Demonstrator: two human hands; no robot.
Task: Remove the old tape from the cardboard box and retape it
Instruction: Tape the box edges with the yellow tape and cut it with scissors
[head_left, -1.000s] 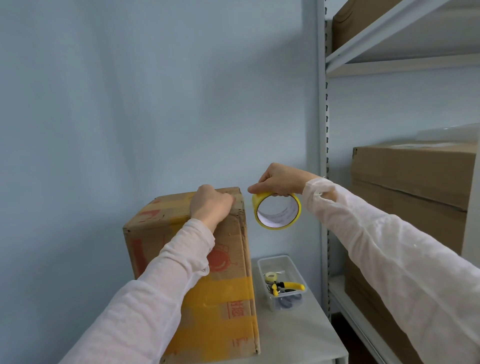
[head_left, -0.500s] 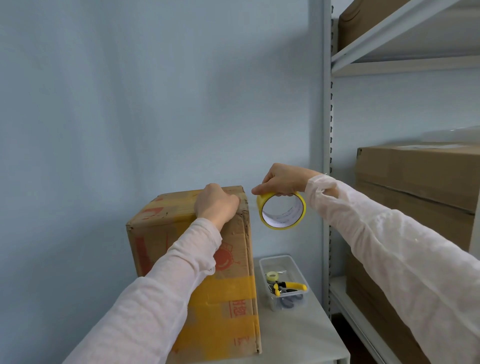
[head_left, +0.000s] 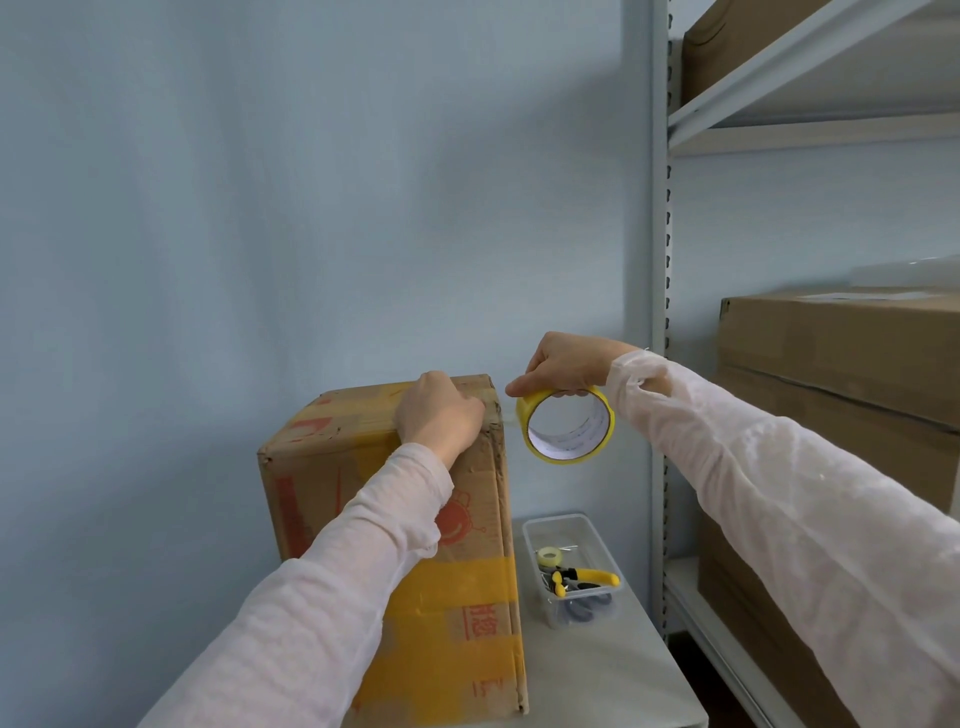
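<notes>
A tall worn cardboard box (head_left: 467, 597) with yellow tape patches and red print stands on a small grey table (head_left: 613, 680). My left hand (head_left: 439, 415) rests on the box's top right edge with curled fingers, pressing there. My right hand (head_left: 563, 364) grips a yellow tape roll (head_left: 566, 428) just right of the box top, held in the air. A short pale strip of tape runs from the roll to the box edge under my left fingers.
A clear plastic tub (head_left: 571, 571) beside the box holds a small tape roll, yellow-handled pliers and scissors. A grey metal shelf rack (head_left: 660, 260) stands at the right with large cardboard boxes (head_left: 841, 358) on it. A pale blue wall is behind.
My right hand has kept the roll close to the box's top right corner, shifting slightly. My left hand stays on the box top.
</notes>
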